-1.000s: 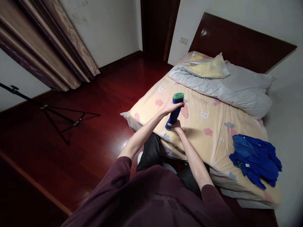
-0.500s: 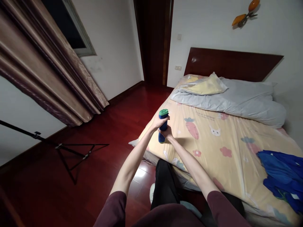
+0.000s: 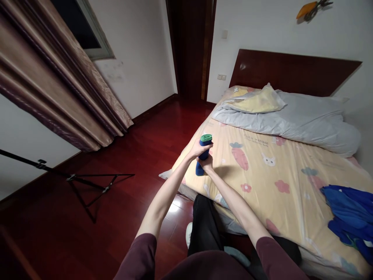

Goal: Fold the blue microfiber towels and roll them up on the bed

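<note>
Rolled cloth (image 3: 205, 141): a tight cylinder, blue outside with a green layer showing at its top end. It sits just left of the centre of the frame, above the near left corner of the bed (image 3: 262, 182) and held clear of the yellow printed sheet.

Grip: my left hand (image 3: 197, 150) is wrapped around the upper half, fingers closed over the blue outer layer. My right hand (image 3: 208, 165) is closed on the lower half from the right side. Both hands touch the roll and each other. Only the green top and the blue bottom end show past them.

Handling, as a judgement: light, soft and compressible. It is not fragile and not slippery, since fabric gives plenty of friction. The weak point is the loose outer edge, which could spring open if pressure comes off. The best hold is around the middle of the barrel, with fingers laid over the outer flap. Pinching at the ends would likely push the inner green layer out.

Orientation: the long axis stands near upright. The top leans slightly toward the upper right of the frame, and the bottom end points down and left toward the mattress edge.

Surroundings: a heap of loose blue cloths (image 3: 349, 214) lies at the right edge of the frame, well apart. A grey quilt (image 3: 305, 116) lies along the headboard (image 3: 291, 70).
</note>
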A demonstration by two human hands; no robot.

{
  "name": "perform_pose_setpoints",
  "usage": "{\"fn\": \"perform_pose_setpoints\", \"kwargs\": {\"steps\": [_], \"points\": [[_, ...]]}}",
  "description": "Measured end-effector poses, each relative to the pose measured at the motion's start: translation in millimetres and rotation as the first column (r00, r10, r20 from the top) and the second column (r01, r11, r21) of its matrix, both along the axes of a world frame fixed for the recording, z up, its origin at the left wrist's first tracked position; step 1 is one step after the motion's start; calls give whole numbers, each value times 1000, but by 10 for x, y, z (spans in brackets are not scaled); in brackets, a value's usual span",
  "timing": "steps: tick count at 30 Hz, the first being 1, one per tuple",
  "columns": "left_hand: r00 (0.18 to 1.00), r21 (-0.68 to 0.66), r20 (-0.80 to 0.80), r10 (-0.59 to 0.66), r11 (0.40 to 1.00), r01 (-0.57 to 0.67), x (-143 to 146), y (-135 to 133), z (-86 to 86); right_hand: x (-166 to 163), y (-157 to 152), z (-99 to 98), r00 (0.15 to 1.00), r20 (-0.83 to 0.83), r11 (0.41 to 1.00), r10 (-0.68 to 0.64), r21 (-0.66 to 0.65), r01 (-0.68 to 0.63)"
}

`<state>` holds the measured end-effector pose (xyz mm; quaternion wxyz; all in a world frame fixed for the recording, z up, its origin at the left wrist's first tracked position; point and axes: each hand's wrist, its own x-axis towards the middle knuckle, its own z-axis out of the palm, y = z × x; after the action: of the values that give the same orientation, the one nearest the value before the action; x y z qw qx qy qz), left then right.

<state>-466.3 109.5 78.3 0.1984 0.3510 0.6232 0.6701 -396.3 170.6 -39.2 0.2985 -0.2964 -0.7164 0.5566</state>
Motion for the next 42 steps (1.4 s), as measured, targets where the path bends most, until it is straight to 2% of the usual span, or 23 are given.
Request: {"fn": "perform_pose_setpoints", "kwargs": {"steps": [13,20,26,28,30,32,34,38,42], "points": [[995,25,88,-43,999,41,33,8,25,-6,7,4,998,64,1000,-19,21,18],[996,41,76,-50,998,47,-26,41,-59,-1,9,-29,997,70,1000,-12,12,12],[999,8,8,-52,999,52,-15,54,-40,-18,-6,-17,996,88,1000,22,16,-23],[998,57,-61,13,998,-10,-54,-8,-56,25,0,5,999,40,996,-10,92,7],[983,105,-102,150,985,-139,-119,-138,-103,124,25,25,999,-1,984,-55,170,54],[949,102,-102,298,952,-288,-188,-317,-180,265,67,27,998,-5,978,-61,200,60],[913,56,-113,392,920,-389,-232,-500,-274,413,114,3,999,1,981,-35,189,34],[889,-4,-158,431,900,-437,-202,-723,-473,614,179,-122,999,38,992,-4,125,-1],[877,-87,-286,385,901,-424,-52,-766,-735,832,142,-381,996,11,994,94,54,-94]]}}
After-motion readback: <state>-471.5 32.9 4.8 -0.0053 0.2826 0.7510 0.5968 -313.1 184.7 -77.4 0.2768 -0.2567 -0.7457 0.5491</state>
